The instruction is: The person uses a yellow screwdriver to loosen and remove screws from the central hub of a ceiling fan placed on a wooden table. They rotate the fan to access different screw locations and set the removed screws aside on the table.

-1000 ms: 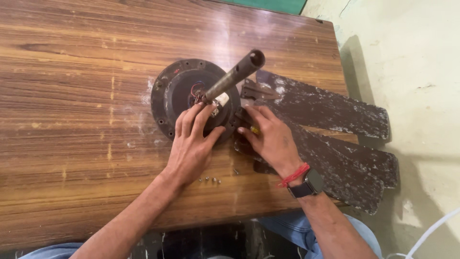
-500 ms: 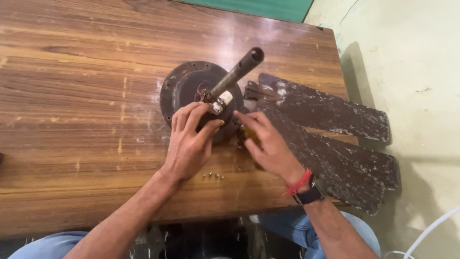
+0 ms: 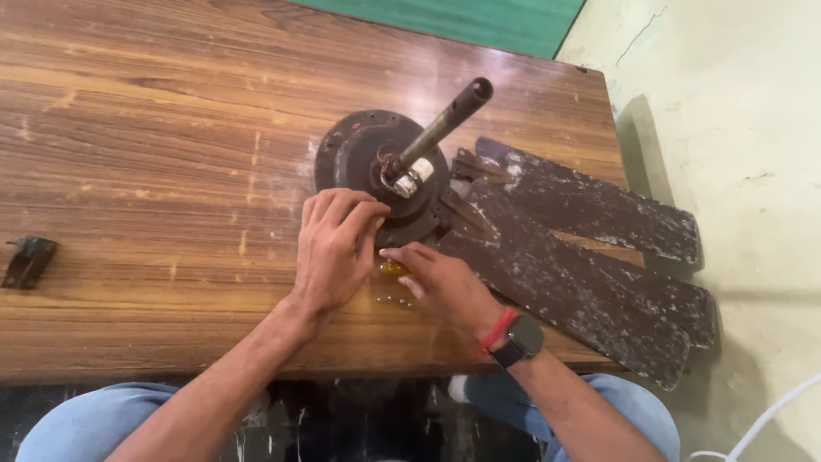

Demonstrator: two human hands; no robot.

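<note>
A dark round fan motor point(image 3: 372, 171) is seen lying on the wooden counter point(image 3: 154, 154), near the middle of the view. A dark metal rod point(image 3: 440, 128) is stuck up out of its middle and is tilted toward 1 o'clock. A white ring point(image 3: 410, 178) is seen at the foot of the rod, with thin red wires beside it. The left hand point(image 3: 333, 248) is laid at the 6 o'clock edge of the motor, with its fingers bent and their tips pressed on the motor's rim; nothing is seen pinched in that grip. The right hand point(image 3: 440, 287) is placed just beside it, toward 4 o'clock from the motor, and its fingertips are pressed together on a small yellow thing point(image 3: 392, 269) that lies on the counter. Some tiny metal bits point(image 3: 392, 299) are scattered on the wood between the two hands. A red band and a dark watch point(image 3: 517, 338) are worn on the right wrist. Dusty dark fan blades point(image 3: 590, 257) are spread out at 3 o'clock, over the counter's edge. A small dark metal piece point(image 3: 27, 261) is left at 9 o'clock, well apart from the hands
</note>
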